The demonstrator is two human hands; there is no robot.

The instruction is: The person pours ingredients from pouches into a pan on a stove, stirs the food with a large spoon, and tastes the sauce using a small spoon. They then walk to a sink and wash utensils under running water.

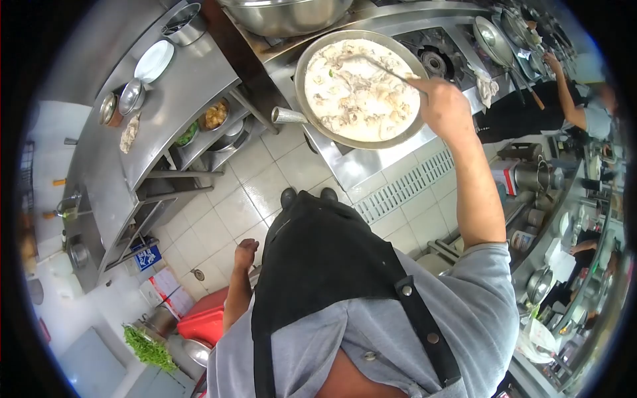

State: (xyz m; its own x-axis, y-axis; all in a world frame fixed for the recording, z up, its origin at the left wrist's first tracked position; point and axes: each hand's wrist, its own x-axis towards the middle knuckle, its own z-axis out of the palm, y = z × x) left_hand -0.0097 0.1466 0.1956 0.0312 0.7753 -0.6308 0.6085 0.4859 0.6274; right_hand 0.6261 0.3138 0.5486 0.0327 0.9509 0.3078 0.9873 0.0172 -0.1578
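The right hand [446,109], at the upper right of centre, is gripping a long-handled utensil [386,69], its fingers closing around the handle's near end over the right rim of a wide pan [363,143]. From these fingers the utensil is extending up and to the left, its long axis slanting from lower right to upper left across the pan's upper half. The far end is pointing toward the upper left and dipping into the pale, creamy food [365,116], where the shape of its head is being hidden. The right hand is lying nearest to both utensil and food; the left hand [246,253] is hanging well apart, left of centre, beside the black apron [318,255]. Its fingers are curling inward; how far they are closing cannot be told, and no object is showing in them.

The pan is resting on the stove [358,172] at the top centre. Its short tubular handle [287,116] is projecting from the lower left of the rim and pointing left, its long axis running nearly level across the frame. A large metal pot [292,16] is standing just above the pan at the top edge, while a burner [434,63] is showing to the right. A metal counter [176,93] is occupying the upper left.
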